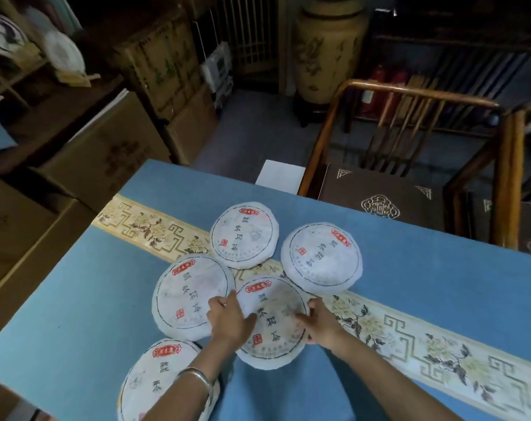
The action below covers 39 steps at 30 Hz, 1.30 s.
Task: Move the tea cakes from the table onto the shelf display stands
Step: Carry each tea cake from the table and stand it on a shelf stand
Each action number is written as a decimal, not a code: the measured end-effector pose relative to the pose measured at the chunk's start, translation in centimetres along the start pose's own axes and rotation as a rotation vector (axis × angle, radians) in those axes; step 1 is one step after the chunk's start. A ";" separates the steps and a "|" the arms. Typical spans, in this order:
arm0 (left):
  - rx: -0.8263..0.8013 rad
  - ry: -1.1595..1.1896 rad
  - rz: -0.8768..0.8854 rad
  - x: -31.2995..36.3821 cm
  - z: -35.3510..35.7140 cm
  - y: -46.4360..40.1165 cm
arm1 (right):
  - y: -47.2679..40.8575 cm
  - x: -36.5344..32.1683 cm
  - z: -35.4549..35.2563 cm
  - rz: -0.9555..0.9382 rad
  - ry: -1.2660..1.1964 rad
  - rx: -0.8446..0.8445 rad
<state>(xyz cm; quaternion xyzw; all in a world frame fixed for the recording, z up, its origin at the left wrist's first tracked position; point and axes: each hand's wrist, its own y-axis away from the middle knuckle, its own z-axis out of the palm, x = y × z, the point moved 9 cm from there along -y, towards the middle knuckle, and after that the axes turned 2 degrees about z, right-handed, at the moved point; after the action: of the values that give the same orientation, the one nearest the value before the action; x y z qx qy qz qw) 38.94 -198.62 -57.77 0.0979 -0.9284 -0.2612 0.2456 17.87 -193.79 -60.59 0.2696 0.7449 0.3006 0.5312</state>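
On the blue table (75, 299) we've got five paper-wrapped tea cakes, clustered mid-surface around the patterned runner (410, 335) that crosses it diagonally. Middle cake (273, 317) is the one in hand: our left hand (227, 320) is on its left edge, thumb lying over the top face, other fingers curled at the rim; our right hand (322, 323) grips the right edge, fingers curled round the rim, thumb on top. Whether the cake is off the cloth yet, can't tell. Left cake (188, 293) sits just beside it, rim touching or slightly under our left hand. Far cake (244, 235) and right cake (322, 258) are close together, near the held one but apart from it. Near cake (148, 381) lies close to the near table edge, partly hidden by our left forearm with the silver bangle (197, 376). Open cloth to the left and right of the cluster. Past the far edge: wooden chair (410, 141) with dark cushion pushed up to the table on the right, cardboard boxes (106, 153) stacked along the left side. Shelf (12, 74) upper left, with a white disc on a wooden stand (75, 77).
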 end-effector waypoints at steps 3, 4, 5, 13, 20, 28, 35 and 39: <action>0.070 0.188 0.000 -0.5 0.5 0.7 | 0.2 0.3 -0.2 0.027 -0.234 -0.085; 0.079 0.229 0.005 -0.6 0.7 1.0 | 0.2 0.4 -0.2 0.011 -0.254 -0.096; 0.086 0.252 0.010 -0.6 0.9 1.3 | 0.1 0.5 -0.2 -0.004 -0.262 -0.100; 0.224 0.464 0.107 -0.3 -1.4 4.9 | 0.5 0.8 1.2 -0.069 -0.476 -0.193; 0.435 0.967 -0.041 -5.6 -5.3 9.4 | 4.3 -2.2 3.3 -0.180 -0.635 -0.308; 0.579 1.338 0.045 -13.4 -13.1 16.1 | 11.3 -9.7 11.5 -0.345 -0.569 -0.442; 0.803 1.417 0.206 -24.6 -21.0 30.4 | 23.4 -14.0 25.3 -0.522 -0.432 -0.625; 0.969 1.389 0.234 -33.7 -23.3 41.5 | 32.8 -12.9 35.9 -0.595 -0.362 -0.711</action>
<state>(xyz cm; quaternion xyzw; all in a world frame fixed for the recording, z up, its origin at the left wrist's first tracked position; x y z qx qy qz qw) 77.49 -163.32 -31.95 0.2336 -0.5806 0.3107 0.7154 58.55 -175.15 -37.55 -0.1046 0.5368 0.3200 0.7737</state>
